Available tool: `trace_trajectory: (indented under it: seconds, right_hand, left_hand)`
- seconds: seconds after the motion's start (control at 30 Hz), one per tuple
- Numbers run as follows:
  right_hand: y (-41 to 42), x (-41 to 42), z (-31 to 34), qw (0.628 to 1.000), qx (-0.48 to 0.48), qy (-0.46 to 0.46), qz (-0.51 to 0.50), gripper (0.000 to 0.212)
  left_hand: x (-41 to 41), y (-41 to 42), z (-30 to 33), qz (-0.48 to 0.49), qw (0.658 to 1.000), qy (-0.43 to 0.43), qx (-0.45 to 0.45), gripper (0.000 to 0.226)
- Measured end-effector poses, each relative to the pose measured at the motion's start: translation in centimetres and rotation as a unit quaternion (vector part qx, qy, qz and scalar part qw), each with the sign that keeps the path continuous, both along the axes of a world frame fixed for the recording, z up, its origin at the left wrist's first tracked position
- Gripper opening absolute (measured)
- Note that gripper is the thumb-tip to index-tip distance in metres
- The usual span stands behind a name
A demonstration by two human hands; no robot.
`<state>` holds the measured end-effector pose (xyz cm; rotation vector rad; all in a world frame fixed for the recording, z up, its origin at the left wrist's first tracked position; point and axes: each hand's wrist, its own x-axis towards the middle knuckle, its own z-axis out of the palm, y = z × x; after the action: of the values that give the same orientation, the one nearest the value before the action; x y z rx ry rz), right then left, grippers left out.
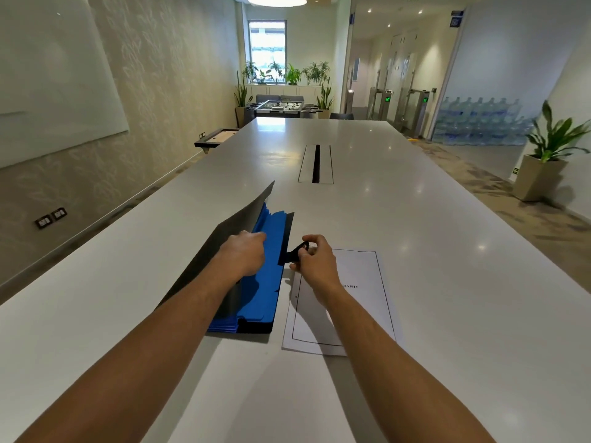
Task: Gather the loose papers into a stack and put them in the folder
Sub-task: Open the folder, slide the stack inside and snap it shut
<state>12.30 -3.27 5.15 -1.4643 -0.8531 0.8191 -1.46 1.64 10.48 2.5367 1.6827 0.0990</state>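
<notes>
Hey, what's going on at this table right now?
A person is opening a black expanding folder on a long white table. The left hand is in among its blue dividers, while the right hand pinches its black strap. The papers lie flat beside it, not yet filed.

papers [348,282]: heading partly hidden by right forearm | left hand [244,255] fingers: inside folder [265,282]

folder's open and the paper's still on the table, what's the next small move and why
Probably let the right hand drop the black strap and pick up the paper beside it. The left hand already holds the folder open at its blue dividers.
</notes>
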Motion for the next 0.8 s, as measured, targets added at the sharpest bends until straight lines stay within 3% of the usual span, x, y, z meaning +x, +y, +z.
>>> trace_trajectory:
  seconds: [0.07,0.17,0.3,0.4,0.63,0.8]
  right_hand:
    - [-0.6,0.3,0.1,0.998,-0.013,-0.055,0.019,0.038]
    - [-1.3,1.2,0.0,0.988,-0.058,-0.142,0.013,0.046]
    - [-3.0,3.6,-0.5,0.957,-0.124,-0.26,-0.027,0.044]
    - [-4.5,6.1,-0.4,0.927,-0.17,-0.323,-0.079,0.044]
    - [-7.1,10.7,-1.3,0.873,-0.323,-0.35,-0.11,0.053]
    - [-7.2,10.4,-1.2,0.865,-0.339,-0.356,-0.102,0.048]
  left_hand:
    - [0.9,-0.2,-0.6,0.021,1.0,0.0,-0.012,0.022]
    - [2.1,-0.3,-2.2,0.029,0.999,0.001,-0.043,0.016]
    - [3.4,-0.2,-4.4,0.007,0.993,0.011,-0.12,0.036]
    - [4.0,0.1,-4.8,-0.016,0.99,0.068,-0.124,0.058]
    - [3.9,0.3,-5.0,-0.054,0.988,0.107,-0.097,0.054]
    - [4.3,0.3,-5.2,-0.057,0.986,0.133,-0.083,0.053]
